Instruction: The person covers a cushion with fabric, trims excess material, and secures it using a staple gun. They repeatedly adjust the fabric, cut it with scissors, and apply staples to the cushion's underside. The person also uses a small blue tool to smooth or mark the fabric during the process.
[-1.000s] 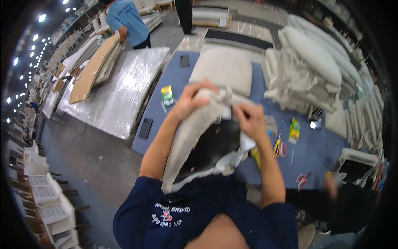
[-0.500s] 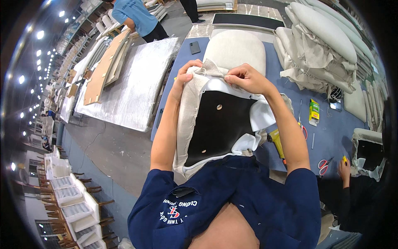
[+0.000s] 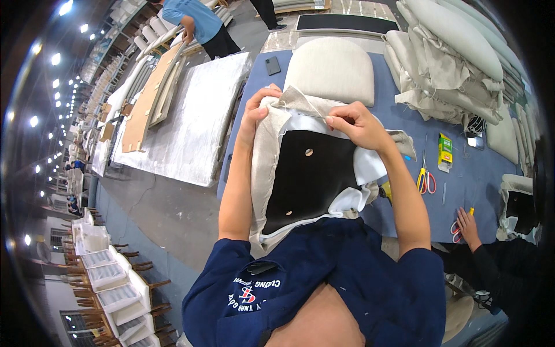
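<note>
An upside-down chair seat leans against me, its black underside pierced by small round holes. White lining shows around the black panel, and a beige fabric cover wraps the outer edge. At the far left corner, my left hand is closed on this cover, thumb on top. My right hand pinches at the far edge, thumb against forefinger; a thin taut strand or fabric edge runs from its fingertips toward the raised flap between my hands. What exactly lies in that pinch is too small to make out.
A finished beige cushion and a phone lie beyond on the blue table. To the right are stacked covers, scissors and a yellow-green box. A co-worker's hand rests over other scissors.
My right hand has drawn slightly rightward and nearer, widening the gap between my hands; the strand looks tauter. The co-worker's hand has moved onto the red-handled scissors. The view has shifted slightly.
</note>
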Available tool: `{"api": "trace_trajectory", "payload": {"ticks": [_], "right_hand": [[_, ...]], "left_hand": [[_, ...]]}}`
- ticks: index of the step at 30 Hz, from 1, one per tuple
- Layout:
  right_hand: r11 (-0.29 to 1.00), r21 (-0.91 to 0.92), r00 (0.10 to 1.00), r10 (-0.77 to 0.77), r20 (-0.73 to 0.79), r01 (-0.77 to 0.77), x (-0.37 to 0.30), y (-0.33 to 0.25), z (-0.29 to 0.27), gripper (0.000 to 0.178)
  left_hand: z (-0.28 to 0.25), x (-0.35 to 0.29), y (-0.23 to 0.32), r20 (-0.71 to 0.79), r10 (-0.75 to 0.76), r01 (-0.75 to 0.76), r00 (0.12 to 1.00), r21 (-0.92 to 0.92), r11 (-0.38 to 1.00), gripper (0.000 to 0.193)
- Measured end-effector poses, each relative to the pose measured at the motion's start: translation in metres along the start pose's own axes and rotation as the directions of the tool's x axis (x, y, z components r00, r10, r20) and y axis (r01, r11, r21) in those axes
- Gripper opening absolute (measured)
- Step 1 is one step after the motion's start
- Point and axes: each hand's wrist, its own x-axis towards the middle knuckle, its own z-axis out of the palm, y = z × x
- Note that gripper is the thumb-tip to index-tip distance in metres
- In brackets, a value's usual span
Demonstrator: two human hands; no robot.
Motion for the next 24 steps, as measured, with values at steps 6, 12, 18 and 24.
{"api": "trace_trajectory", "payload": {"ticks": [6,12,18,24], "right_hand": [[0.977,-0.180,0.916,-0.171,-0.363,0.111,0.005,-0.027,0.042,0.023],[0.946,-0.263,0.824,-0.299,-0.482,0.189,0.020,-0.029,0.068,0.018],[0.983,0.072,0.813,-0.096,-0.575,0.168,-0.001,-0.032,0.061,0.009],[0.961,0.232,0.884,-0.024,-0.467,0.148,0.005,-0.031,0.042,0.017]], "left_hand": [[-0.003,-0.002,-0.002,0.011,-0.025,0.026,1.000,-0.018,1.000,0.052],[0.010,-0.003,0.005,-0.034,-0.038,0.038,0.999,0.007,0.999,0.051],[0.000,-0.008,0.015,-0.025,0.042,-0.034,0.999,0.265,0.964,0.045],[0.010,0.000,0.031,0.000,0.091,-0.077,0.996,0.538,0.839,0.037]]}}
